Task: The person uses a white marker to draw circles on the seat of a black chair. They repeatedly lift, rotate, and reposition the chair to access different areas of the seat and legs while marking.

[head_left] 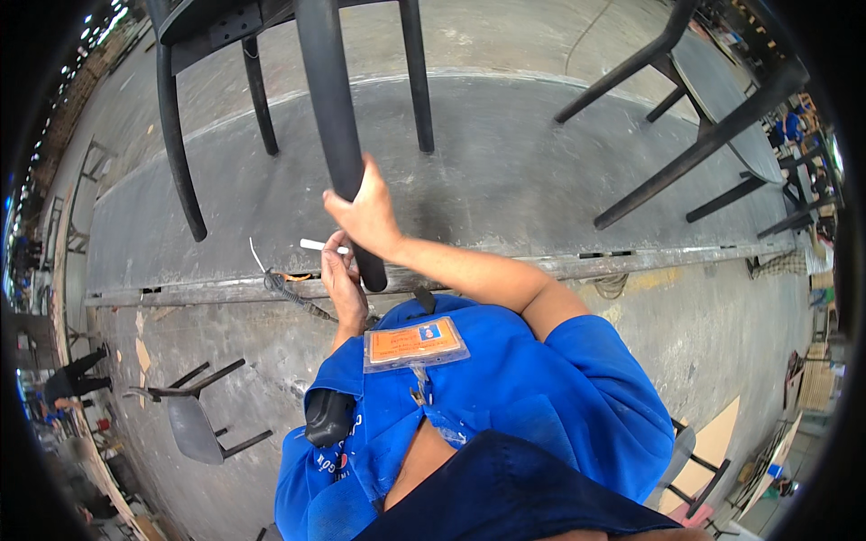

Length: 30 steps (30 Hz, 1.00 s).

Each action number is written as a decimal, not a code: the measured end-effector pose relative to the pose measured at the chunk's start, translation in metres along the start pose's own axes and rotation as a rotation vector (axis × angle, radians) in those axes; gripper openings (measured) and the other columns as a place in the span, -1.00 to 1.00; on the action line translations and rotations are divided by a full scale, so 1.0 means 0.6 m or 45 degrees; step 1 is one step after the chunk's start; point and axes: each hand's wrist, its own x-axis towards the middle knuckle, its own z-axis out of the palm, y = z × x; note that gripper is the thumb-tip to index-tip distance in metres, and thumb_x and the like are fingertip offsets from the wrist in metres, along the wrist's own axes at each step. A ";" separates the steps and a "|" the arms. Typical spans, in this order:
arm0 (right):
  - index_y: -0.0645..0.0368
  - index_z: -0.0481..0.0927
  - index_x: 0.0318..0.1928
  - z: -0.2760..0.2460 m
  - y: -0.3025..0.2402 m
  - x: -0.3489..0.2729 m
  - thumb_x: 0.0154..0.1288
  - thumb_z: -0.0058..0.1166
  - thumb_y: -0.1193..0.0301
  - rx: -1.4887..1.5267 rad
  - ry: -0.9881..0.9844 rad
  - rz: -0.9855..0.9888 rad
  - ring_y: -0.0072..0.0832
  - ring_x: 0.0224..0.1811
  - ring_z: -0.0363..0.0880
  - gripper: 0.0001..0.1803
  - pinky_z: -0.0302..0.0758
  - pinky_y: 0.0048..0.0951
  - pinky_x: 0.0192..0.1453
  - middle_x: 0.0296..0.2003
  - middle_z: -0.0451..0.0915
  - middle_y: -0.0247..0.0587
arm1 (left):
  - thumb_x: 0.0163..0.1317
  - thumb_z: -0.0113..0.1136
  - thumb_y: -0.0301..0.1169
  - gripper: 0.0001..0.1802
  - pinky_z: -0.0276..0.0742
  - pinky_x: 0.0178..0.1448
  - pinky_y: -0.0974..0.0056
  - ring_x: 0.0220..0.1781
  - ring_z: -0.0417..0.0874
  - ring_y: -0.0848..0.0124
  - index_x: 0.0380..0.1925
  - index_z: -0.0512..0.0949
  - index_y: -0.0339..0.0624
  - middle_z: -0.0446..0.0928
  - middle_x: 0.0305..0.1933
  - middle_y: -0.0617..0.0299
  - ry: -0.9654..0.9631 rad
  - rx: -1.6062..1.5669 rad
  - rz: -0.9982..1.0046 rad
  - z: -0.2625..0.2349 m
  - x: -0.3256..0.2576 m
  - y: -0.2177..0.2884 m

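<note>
The black chair leg, running twelve to six o'clock, is gripped by the right hand; a white stick is pinched in the left hand at seven o'clock.

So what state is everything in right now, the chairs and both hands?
Right hand: gripping a black chair leg.
Left hand: holding a small white stick beside that leg.
Upturned chair: legs pointing toward the person.
Second chair: lying tilted on the platform.
Floor chair: tipped over.

Chair leg stands between two chairs — left, right — on a platform.
</note>
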 end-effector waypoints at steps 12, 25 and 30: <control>0.22 0.27 0.24 0.022 0.045 -0.007 0.15 0.26 0.10 -0.095 -0.897 -0.498 -0.06 0.34 0.21 -0.25 0.22 -0.13 0.38 0.25 0.20 0.10 | 0.48 -0.27 -0.09 -0.51 0.35 -0.06 0.25 -0.24 0.42 0.38 -0.32 0.46 -0.30 0.45 -0.35 0.19 0.736 0.534 0.202 -0.180 -0.033 0.047; 0.25 0.62 -0.19 -0.076 0.240 0.336 -0.01 0.26 0.49 0.140 -0.268 0.377 -0.54 -0.39 0.55 -0.70 0.42 -0.53 -0.29 -0.46 0.58 -0.26 | 0.46 -0.19 -0.09 -0.53 0.18 -0.37 0.39 -0.45 0.31 0.55 -0.41 0.49 -0.24 0.41 -0.46 0.31 0.888 0.454 0.127 -0.273 -0.026 0.045; 0.27 0.60 -0.38 -0.061 0.196 0.242 -0.02 0.22 0.53 0.195 -0.102 0.279 -0.57 -0.54 0.48 -0.86 0.36 -0.52 -0.40 -0.58 0.52 -0.34 | 0.45 -0.16 -0.13 -0.59 0.48 -0.49 0.33 -0.60 0.53 0.40 -0.34 0.44 -0.27 0.46 -0.54 0.19 0.734 0.308 0.223 -0.362 -0.024 0.091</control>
